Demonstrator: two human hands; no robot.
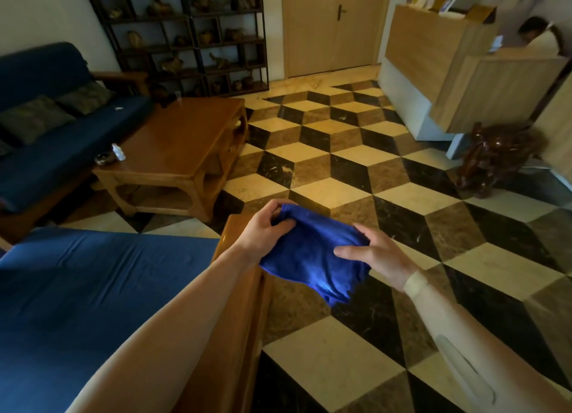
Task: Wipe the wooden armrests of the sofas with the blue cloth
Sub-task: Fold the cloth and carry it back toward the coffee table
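Note:
The blue cloth (312,254) is bunched and held in the air between both hands, just right of the near sofa's wooden armrest (235,307). My left hand (266,230) grips its far left corner, fingers curled into the fabric. My right hand (376,254) holds its right edge with thumb on top. The armrest runs along the near sofa's blue seat (102,288), partly hidden under my left forearm. A second blue sofa (58,140) with a wooden armrest (120,78) stands at the far left.
A wooden coffee table (182,143) with a small bottle (119,152) and an ashtray stands between the sofas. Patterned tiled floor (356,152) spreads to the right. A dark shelf (192,31), a door, a reception desk (439,72) with a person, and a dark carved stool (495,158) lie beyond.

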